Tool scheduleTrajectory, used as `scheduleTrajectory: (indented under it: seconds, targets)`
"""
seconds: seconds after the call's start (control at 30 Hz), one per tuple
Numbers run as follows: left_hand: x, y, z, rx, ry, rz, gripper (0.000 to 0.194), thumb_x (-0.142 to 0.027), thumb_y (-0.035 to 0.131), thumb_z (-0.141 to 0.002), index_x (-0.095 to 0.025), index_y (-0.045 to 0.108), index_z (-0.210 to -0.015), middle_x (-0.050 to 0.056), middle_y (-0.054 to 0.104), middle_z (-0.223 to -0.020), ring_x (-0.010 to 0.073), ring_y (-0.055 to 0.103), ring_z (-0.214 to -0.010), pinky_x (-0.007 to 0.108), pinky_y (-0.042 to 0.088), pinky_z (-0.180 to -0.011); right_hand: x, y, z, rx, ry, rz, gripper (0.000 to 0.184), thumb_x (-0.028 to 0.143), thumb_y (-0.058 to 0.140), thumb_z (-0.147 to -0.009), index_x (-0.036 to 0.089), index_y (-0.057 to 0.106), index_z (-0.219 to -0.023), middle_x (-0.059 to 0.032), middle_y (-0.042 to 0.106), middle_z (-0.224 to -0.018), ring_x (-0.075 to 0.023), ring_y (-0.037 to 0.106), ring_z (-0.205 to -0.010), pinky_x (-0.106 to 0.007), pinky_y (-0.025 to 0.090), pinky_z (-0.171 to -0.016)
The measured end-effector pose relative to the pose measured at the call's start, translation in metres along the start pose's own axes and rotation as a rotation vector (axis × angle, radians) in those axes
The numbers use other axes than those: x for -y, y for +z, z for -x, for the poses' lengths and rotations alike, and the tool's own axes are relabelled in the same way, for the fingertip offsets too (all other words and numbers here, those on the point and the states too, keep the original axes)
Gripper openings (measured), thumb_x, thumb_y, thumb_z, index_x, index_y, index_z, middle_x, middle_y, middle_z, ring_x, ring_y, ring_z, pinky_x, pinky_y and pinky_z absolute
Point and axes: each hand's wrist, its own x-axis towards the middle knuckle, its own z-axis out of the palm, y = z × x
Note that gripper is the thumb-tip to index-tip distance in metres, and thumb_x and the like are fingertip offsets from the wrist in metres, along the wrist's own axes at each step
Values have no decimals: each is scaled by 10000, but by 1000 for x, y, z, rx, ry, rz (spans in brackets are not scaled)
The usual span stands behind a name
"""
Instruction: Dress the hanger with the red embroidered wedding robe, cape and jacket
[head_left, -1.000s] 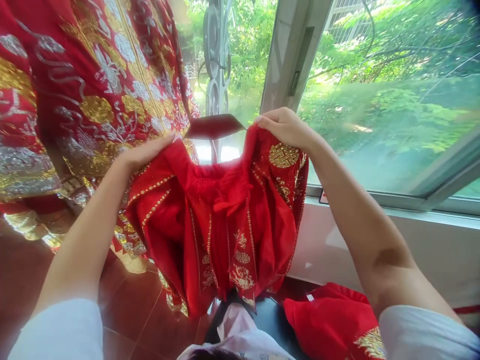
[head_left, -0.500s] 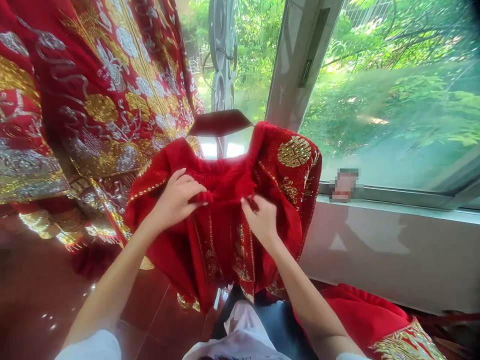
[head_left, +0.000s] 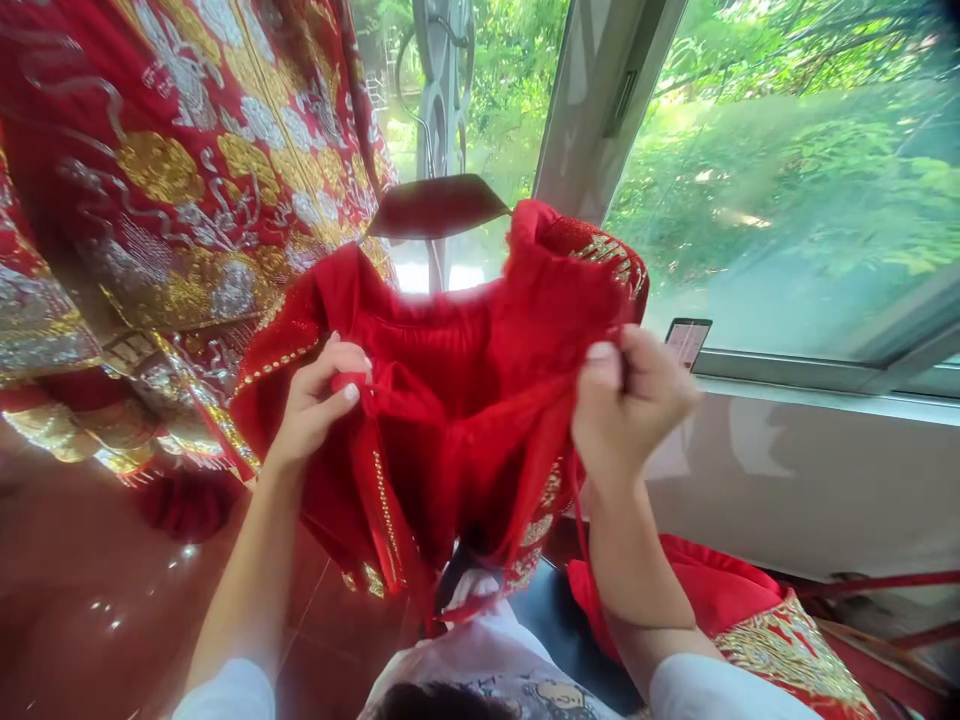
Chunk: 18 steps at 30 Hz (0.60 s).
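Observation:
A red jacket (head_left: 450,340) with gold embroidery and beaded edging hangs from a hanger (head_left: 439,207) with a dark red top. My left hand (head_left: 322,395) pinches the jacket's left front edge between thumb and fingers. On the other side my right hand (head_left: 630,400) grips the right edge, its fingers closed on the cloth. Between the hands the jacket's front is spread apart, and its red lining shows. A thin red tie hangs below my right hand. The gold roundel on the right shoulder is partly covered by folded cloth.
Heavily embroidered red garments (head_left: 247,150) hang at the left. A phone (head_left: 688,343) leans by the window (head_left: 780,220) on the sill. Lower right lies a red and gold garment (head_left: 757,620), beside a black seat (head_left: 555,625). The floor (head_left: 97,570) is dark red tile.
My hands have moved apart, the right one farther right and slightly up, pulling the jacket's front wide. More lining shows. The view has shifted a little.

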Motion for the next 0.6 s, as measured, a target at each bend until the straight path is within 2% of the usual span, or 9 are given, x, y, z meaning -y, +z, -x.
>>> scheduleTrajectory:
  seconds: [0.07, 0.17, 0.27, 0.37, 0.43, 0.5, 0.53, 0.57, 0.6]
  targets:
    - [-1, 7, 3, -46, 24, 35, 236, -452, 593, -841, -226, 611, -774, 13, 602, -766, 191, 593, -856, 479, 197, -1163, 2, 12, 12, 199, -61, -2, 253, 133, 528, -787, 195, 384, -588, 55, 374, -531, -79, 342, -479, -230, 266, -476]
    - [0, 14, 7, -91, 40, 24, 268, -478, 572, -853, -230, 594, -753, 3, 596, -738, 184, 590, -825, 474, 219, -1155, 4, 31, 42, 308, -28, 43, 268, 168, 547, -838, 192, 413, -607, 47, 431, -540, -85, 382, -486, -232, 303, -485]
    - [-6, 14, 7, -60, 22, -50, 275, -473, 570, -863, -221, 589, -756, 1, 607, -759, 173, 597, -816, 470, 232, -1155, 7, 40, 72, 197, 16, 102, 63, 234, 583, -860, 178, 564, -883, -44, 612, -798, -157, 565, -722, -271, 451, -629]
    - [-31, 6, -1, 75, 24, -140, 266, -462, 530, -897, -216, 621, -853, 15, 650, -842, 172, 622, -857, 470, 285, -1144, 16, 39, 80, 13, -66, 107, 444, 194, 614, -817, 197, 477, -1240, -136, 581, -1122, -246, 564, -1057, -367, 504, -793]
    - [-54, -3, -13, 40, 71, -241, 248, -442, 497, -921, -238, 634, -958, 20, 671, -938, 177, 627, -929, 443, 345, -1120, 21, 37, 67, -13, -114, 97, 479, 171, 573, -821, 230, 445, -1279, -131, 568, -1132, -260, 557, -1092, -414, 496, -848]
    - [-72, -15, -28, -66, 123, -465, 212, -378, 533, -913, -275, 625, -1073, 15, 668, -1055, 190, 604, -1039, 414, 372, -1107, 25, 39, 38, 54, -116, 119, 386, 187, 515, -850, 255, 487, -1229, -121, 572, -1134, -280, 552, -1113, -489, 448, -925]
    - [-77, -21, -36, -75, 146, -606, 253, -336, 572, -892, -291, 611, -1137, 16, 654, -1128, 204, 579, -1103, 416, 367, -1110, 25, 44, 20, 117, -123, 133, 331, 196, 490, -866, 263, 519, -1189, -115, 573, -1154, -292, 536, -1145, -527, 410, -962]
    - [-79, -26, -45, -24, 164, -736, 335, -292, 596, -873, -298, 586, -1209, 26, 619, -1224, 226, 539, -1179, 431, 350, -1122, 25, 51, 0, 202, -152, 138, 289, 198, 469, -880, 272, 549, -1147, -101, 573, -1180, -299, 513, -1182, -552, 371, -993]
    - [-77, -31, -53, 83, 183, -831, 416, -249, 593, -864, -297, 553, -1276, 43, 554, -1334, 252, 482, -1260, 460, 322, -1139, 25, 60, -19, 299, -210, 126, 263, 193, 458, -889, 279, 571, -1111, -79, 576, -1200, -293, 489, -1214, -560, 341, -1017]
